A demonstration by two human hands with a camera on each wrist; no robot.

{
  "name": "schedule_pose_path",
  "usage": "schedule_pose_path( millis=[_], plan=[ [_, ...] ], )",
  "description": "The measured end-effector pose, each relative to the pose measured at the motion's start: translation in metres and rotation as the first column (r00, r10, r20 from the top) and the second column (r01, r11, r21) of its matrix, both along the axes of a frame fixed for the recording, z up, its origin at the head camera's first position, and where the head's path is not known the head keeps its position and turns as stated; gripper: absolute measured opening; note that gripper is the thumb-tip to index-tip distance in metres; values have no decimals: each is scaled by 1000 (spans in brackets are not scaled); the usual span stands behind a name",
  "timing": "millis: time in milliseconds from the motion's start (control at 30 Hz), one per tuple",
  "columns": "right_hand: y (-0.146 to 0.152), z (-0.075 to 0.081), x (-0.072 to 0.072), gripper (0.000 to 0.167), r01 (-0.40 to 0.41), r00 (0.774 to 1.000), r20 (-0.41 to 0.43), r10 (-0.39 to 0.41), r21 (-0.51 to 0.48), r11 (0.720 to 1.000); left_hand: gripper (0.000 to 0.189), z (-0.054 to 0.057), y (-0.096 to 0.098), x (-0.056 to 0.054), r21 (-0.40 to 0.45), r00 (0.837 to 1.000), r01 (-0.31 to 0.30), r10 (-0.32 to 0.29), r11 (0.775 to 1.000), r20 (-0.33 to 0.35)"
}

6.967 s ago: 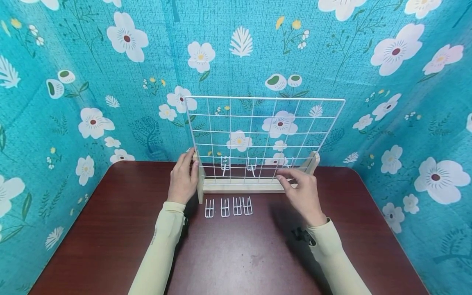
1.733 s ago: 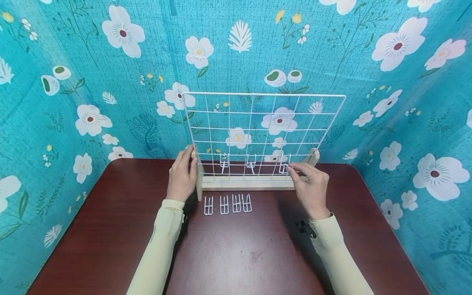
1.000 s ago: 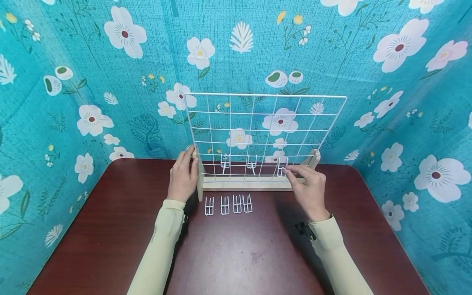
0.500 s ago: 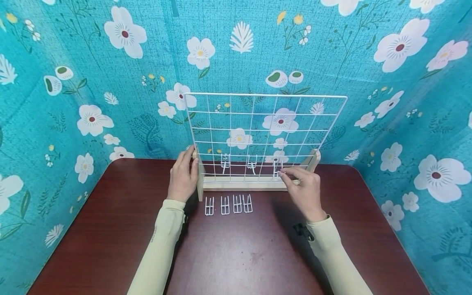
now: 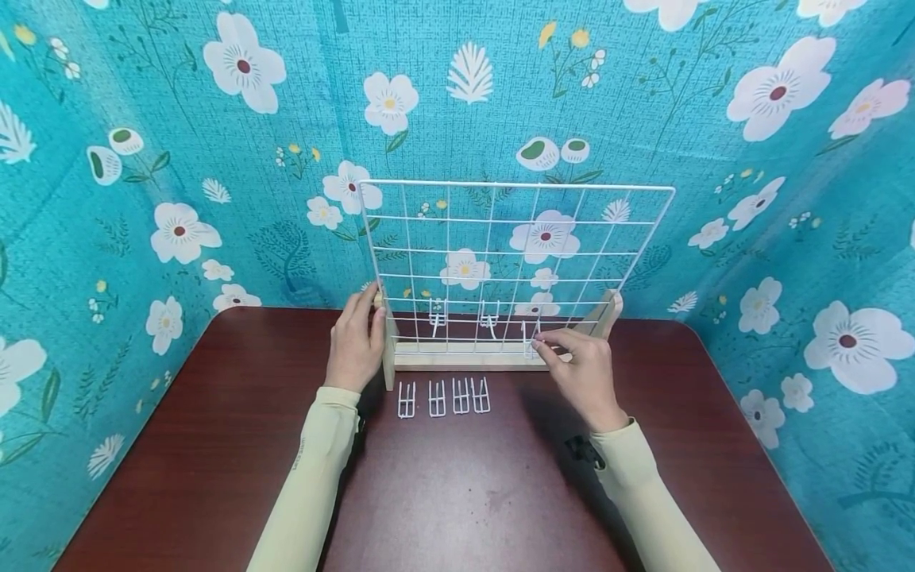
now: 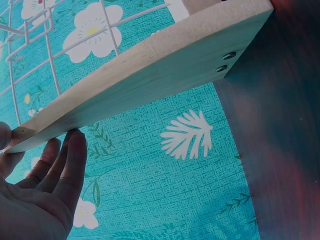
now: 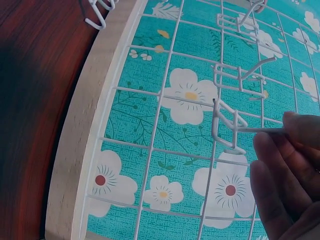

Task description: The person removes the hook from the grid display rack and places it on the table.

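Note:
A white wire grid panel point(image 5: 518, 186) stands upright in a pale wooden stand point(image 5: 472, 363). My left hand point(image 5: 354, 343) grips the top of the stand's left side piece point(image 6: 150, 80), thumb on one side and fingers on the other. With thumb and fingertips, my right hand point(image 5: 582, 369) pinches the prong of a white wire hook point(image 7: 236, 125). Its rectangular back faces the grid near the lower right squares, overlapping the wires in the right wrist view. Two similar hooks, one left point(image 5: 438, 316) and one central point(image 5: 489, 318), hang on the grid's lower part.
Several loose white hooks point(image 5: 437, 400) lie in a row on the dark red-brown table point(image 5: 457, 492) before the stand. The stand's right side piece point(image 5: 610, 314) rises just behind my right hand. A blue flowered curtain point(image 5: 300, 119) surrounds the table's back and sides.
Over the last two seconds my right hand has brought the pinched hook leftward and slightly down along the grid. My left hand keeps its place on the stand.

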State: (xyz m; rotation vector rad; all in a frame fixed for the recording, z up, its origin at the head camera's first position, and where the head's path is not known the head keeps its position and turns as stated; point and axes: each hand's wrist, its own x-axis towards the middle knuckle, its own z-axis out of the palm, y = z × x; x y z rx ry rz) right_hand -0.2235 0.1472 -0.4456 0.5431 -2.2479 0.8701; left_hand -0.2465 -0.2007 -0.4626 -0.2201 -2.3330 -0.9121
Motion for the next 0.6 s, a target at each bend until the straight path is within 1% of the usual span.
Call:
schedule_pose_path(
  millis=[167, 300, 500, 600],
  plan=[
    [-1, -1, 0, 13, 7, 1000, 25, -7, 11, 1000, 45, -1, 0, -1, -5, 1000, 2, -2, 1000, -1],
    [-3, -3, 0, 13, -3, 999, 48, 2, 23, 1000, 45, 0, 0, 0, -3, 1000, 0, 0, 1000, 5],
    [-3, -7, -3, 11, -31, 999, 40, 30, 29, 999, 45, 0, 0, 0, -3, 1000, -1, 1, 1000, 13],
    [-3, -9, -3, 11, -29, 999, 31, 28, 39, 999, 45, 0, 0, 0, -3, 1000, 0, 0, 1000, 14]
  ],
)
